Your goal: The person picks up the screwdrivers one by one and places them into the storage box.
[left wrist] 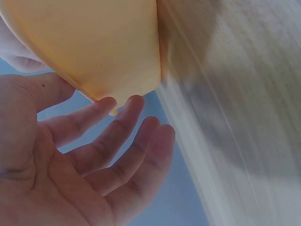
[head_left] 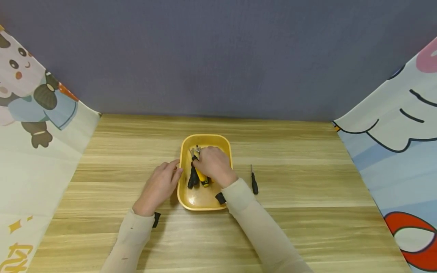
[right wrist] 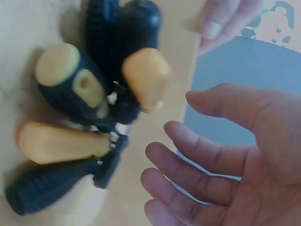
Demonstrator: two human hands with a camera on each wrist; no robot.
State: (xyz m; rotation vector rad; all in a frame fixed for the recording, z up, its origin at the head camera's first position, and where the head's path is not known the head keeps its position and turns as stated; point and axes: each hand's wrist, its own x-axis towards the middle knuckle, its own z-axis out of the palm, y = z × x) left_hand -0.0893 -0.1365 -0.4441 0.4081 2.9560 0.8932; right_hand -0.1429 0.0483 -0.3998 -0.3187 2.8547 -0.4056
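Observation:
In the head view a yellow plastic tray point(head_left: 201, 204) stands on the table with several hand tools in it. My left hand point(head_left: 162, 185) holds its left rim, thumb over the edge and fingers against the outer wall. My right hand point(head_left: 215, 165) is over the tools inside, partly covering them. The right wrist view shows its fingers point(right wrist: 202, 183) loosely spread, with nothing between them. Pliers with black handles point(head_left: 192, 176) and a yellow-and-black handle point(head_left: 201, 176) lie beside it. Black and yellow handles point(right wrist: 66, 143) are close to the right wrist camera, slightly blurred.
A thin screwdriver with a black handle point(head_left: 254, 184) lies on the wooden table point(head_left: 300, 170), right of the tray. A grey cloth wall point(head_left: 218, 68) rises behind the table. Printed cartoon panels point(head_left: 37, 106) stand along both sides.

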